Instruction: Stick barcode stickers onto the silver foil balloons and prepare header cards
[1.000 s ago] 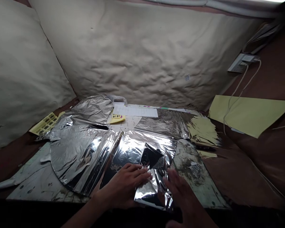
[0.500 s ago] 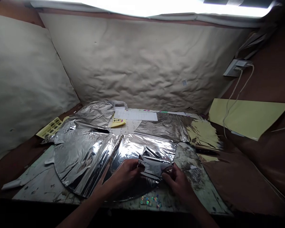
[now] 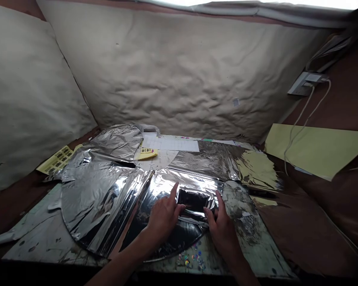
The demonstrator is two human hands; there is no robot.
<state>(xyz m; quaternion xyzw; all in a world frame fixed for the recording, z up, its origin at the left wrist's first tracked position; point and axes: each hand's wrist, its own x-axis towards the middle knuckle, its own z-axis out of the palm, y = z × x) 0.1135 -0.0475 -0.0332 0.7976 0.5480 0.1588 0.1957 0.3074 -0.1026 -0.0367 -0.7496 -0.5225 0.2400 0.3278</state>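
A small dark, shiny rectangle of folded silver foil [image 3: 193, 200] lies on a large round-edged silver foil sheet [image 3: 101, 194]. My left hand [image 3: 163, 212] is at the rectangle's left edge, index finger stretched forward and thumb resting on its near-left corner. At the right edge, my right hand [image 3: 223, 224] has its index finger extended and its thumb touching the near-right part. Neither hand is closed round the foil. The other fingers of both hands are partly hidden.
Colourful bits [image 3: 193, 258] lie near the table's front edge. Behind the foil are white papers [image 3: 173, 144] and yellow label sheets [image 3: 147, 154]. A torn silver-and-yellow sheet [image 3: 256, 169] lies to the right. White cables [image 3: 296, 129] hang from a wall socket [image 3: 308, 82].
The foil rectangle, held raised and tilted between both hands before, now lies flat on the sheet. My fingers have loosened and stretched forward along its sides. The camera view has shifted slightly.
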